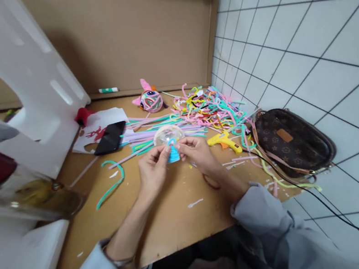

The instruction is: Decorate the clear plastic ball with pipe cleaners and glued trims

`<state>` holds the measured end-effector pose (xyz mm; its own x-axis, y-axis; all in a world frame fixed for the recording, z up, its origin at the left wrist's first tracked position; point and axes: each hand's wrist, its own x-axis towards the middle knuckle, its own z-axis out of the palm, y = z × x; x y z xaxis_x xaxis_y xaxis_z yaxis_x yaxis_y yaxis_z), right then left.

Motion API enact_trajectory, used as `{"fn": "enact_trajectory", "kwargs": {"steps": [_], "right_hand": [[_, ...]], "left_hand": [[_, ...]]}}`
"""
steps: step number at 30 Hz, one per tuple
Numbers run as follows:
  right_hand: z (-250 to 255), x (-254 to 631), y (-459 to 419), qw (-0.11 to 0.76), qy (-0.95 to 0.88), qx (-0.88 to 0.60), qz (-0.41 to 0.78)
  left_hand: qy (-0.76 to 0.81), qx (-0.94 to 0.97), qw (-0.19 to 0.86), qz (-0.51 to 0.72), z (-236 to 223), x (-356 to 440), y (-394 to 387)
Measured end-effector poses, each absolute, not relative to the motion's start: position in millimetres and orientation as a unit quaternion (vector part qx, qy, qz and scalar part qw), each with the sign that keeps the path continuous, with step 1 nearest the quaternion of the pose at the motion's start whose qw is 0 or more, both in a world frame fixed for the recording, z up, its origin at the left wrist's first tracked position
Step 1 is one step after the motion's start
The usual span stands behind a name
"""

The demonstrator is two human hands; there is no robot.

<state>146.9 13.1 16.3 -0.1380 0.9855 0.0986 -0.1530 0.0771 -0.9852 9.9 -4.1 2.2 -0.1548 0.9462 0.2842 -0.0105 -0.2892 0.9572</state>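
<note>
Brown surface [177, 220] with craft materials, largest to smallest. A tangled heap of multicoloured fuzzy stems [209, 104] lies right rear; a bundle of straight pastel fuzzy stems [138, 137], apparently unused, adjoins it. The left hand [153, 167] and right hand [199, 153] meet centrally, fingers narrowed in a pinch. Behind, a pink ball-shaped figure [151, 102] with ears and eyes appears largely complete. A clear round piece with pale rim [162, 135] shows beyond the fingers. A yellow glue gun [222, 138] lies unheld, rightward. Smallest, pinched by both hands: a bright-blue ridged piece [173, 155], seemingly shaped; whether these last 2 craft pieces, clear and blue, are joined cannot be told.
</note>
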Motion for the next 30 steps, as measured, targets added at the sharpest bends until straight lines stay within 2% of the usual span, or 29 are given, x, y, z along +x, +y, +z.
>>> {"fn": "enact_trajectory", "kwargs": {"steps": [5, 12, 18, 23, 30], "right_hand": [[14.0, 142.0, 11.1, 0.539, -0.543, -0.413, 0.493], [12.0, 138.8, 2.3, 0.571, -0.577, -0.421, 0.404], [8.6, 137.4, 1.7, 0.564, -0.608, -0.426, 0.361], [8.8, 137.2, 2.3, 0.575, -0.595, -0.424, 0.367], [8.1, 140.1, 8.6, 0.589, -0.533, -0.414, 0.445]], "left_hand": [[0.462, 0.514, 0.376, 0.617, 1.8, 12.0, -5.8], [0.436, 0.488, 0.444, 0.612, 0.0, 15.9, -8.4], [0.461, 0.495, 0.426, 0.601, -1.4, 11.0, -6.0], [0.466, 0.497, 0.433, 0.590, 0.2, 9.6, -6.6], [0.383, 0.420, 0.536, 0.624, -0.4, 16.5, -3.8]]}}
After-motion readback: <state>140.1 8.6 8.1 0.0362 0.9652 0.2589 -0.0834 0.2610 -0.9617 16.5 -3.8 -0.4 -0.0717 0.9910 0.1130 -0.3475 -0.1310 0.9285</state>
